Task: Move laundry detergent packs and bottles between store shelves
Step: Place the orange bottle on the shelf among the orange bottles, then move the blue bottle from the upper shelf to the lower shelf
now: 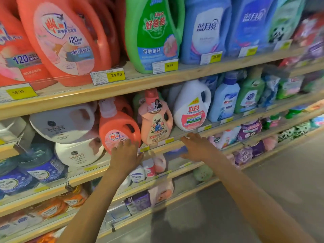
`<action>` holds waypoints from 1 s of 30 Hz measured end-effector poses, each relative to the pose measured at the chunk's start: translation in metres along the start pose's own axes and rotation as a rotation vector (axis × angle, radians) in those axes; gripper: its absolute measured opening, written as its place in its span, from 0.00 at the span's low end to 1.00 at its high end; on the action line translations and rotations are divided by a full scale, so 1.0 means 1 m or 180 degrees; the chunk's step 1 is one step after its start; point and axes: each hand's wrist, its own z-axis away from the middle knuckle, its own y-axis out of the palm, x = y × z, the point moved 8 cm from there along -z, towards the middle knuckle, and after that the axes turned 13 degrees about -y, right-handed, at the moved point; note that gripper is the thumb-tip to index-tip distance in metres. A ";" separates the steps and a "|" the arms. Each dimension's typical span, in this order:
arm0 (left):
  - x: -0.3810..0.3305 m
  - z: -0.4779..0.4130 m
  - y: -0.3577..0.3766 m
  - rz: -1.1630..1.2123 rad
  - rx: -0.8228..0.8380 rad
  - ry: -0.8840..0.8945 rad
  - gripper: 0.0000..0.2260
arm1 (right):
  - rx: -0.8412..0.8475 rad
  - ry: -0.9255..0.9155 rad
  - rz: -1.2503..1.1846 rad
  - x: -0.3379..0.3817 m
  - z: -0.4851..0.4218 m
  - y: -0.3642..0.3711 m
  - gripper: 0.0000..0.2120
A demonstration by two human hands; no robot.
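Second shelf: small coral-red bottle [119, 127] with pale cap, upright, handle to the right. Just beside it on the right, peach floral-label bottle [155, 120] with red pump cap, upright. Further right, white handled bottle [192, 106], upright. Purple refill packs [249, 130] are stacked on the shelf below.

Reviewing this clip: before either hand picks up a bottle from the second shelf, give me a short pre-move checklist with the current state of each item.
1. Left hand free of any load: ok, fingers spread and nothing held.
2. Right hand free: ok, open palm down at the shelf edge.
3. Left hand lined up with the red-orange bottle: ok, fingertips overlap its lower front.
4. Red-orange bottle upright: ok.
5. Peach bottle close on its right leaves room to grip: cannot tell.
6. White bottles stacked on their sides at left are stable: cannot tell.
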 end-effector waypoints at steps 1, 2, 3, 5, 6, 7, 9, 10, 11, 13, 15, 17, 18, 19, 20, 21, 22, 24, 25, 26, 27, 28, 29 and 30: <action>-0.013 0.007 -0.006 -0.0024 -0.0026 0.0039 0.25 | -0.0023 0.0035 0.0009 -0.009 0.012 -0.003 0.32; -0.027 0.014 -0.012 -0.0047 -0.0036 0.0067 0.25 | -0.0049 0.0054 0.0013 -0.018 0.024 -0.007 0.32; -0.040 0.020 -0.018 -0.0070 -0.0046 0.0087 0.25 | -0.0075 0.0074 0.0014 -0.026 0.036 -0.010 0.32; -0.063 0.033 -0.032 -0.0073 -0.0097 0.0111 0.25 | -0.0116 0.0097 0.0025 -0.040 0.058 -0.017 0.32; -0.074 0.039 -0.039 -0.0053 -0.0133 0.0123 0.26 | -0.0121 0.0097 0.0033 -0.046 0.069 -0.021 0.33; -0.084 0.045 -0.046 -0.0029 -0.0155 0.0123 0.26 | -0.0115 0.0100 0.0033 -0.052 0.080 -0.024 0.34; -0.102 0.056 -0.061 -0.0001 -0.0193 0.0109 0.26 | -0.0134 0.0094 0.0026 -0.062 0.101 -0.031 0.34; -0.110 0.061 -0.068 -0.0014 -0.0226 0.0117 0.26 | -0.0160 0.0085 0.0016 -0.067 0.111 -0.035 0.34; -0.119 0.066 -0.076 -0.0025 -0.0267 0.0129 0.26 | -0.0200 0.0090 0.0014 -0.072 0.121 -0.039 0.33; -0.135 0.072 -0.091 -0.0028 -0.0351 0.0151 0.26 | -0.0310 0.0135 0.0036 -0.085 0.140 -0.048 0.32; -0.147 0.077 -0.104 -0.0010 -0.0433 0.0164 0.24 | -0.0381 0.0191 0.0031 -0.096 0.157 -0.055 0.32; -0.155 0.081 -0.117 0.0101 -0.0496 0.0161 0.23 | -0.0421 0.0227 0.0070 -0.106 0.168 -0.059 0.31; -0.159 0.082 -0.122 0.0137 -0.0511 0.0162 0.22 | -0.0419 0.0244 0.0096 -0.112 0.173 -0.061 0.31; -0.165 0.082 -0.127 0.0126 -0.0504 0.0163 0.22 | -0.0419 0.0270 0.0109 -0.119 0.177 -0.064 0.31; -0.169 0.081 -0.131 0.0088 -0.0472 0.0156 0.22 | -0.0426 0.0294 0.0115 -0.126 0.179 -0.068 0.31; -0.174 0.080 -0.135 0.0060 -0.0448 0.0148 0.23 | -0.0445 0.0305 0.0114 -0.133 0.181 -0.072 0.32; -0.177 0.077 -0.140 0.0056 -0.0452 0.0151 0.23 | -0.0467 0.0303 0.0105 -0.139 0.183 -0.076 0.32; -0.183 0.069 -0.153 0.0084 -0.0519 0.0140 0.23 | -0.0503 0.0305 0.0067 -0.151 0.183 -0.085 0.32; -0.186 0.064 -0.159 0.0094 -0.0549 0.0123 0.23 | -0.0516 0.0318 0.0067 -0.158 0.182 -0.090 0.32; -0.190 0.060 -0.166 0.0111 -0.0578 0.0124 0.23 | -0.0543 0.0328 0.0091 -0.164 0.180 -0.096 0.32; -0.196 0.055 -0.172 0.0137 -0.0604 0.0137 0.24 | -0.0584 0.0330 0.0122 -0.171 0.177 -0.103 0.32; -0.201 0.051 -0.178 0.0166 -0.0638 0.0157 0.24 | -0.0632 0.0323 0.0160 -0.177 0.173 -0.112 0.32; -0.207 0.045 -0.184 0.0196 -0.0677 0.0177 0.24 | -0.0680 0.0312 0.0207 -0.183 0.169 -0.121 0.32; -0.212 0.039 -0.192 0.0222 -0.0714 0.0183 0.24 | -0.0716 0.0300 0.0248 -0.189 0.165 -0.131 0.33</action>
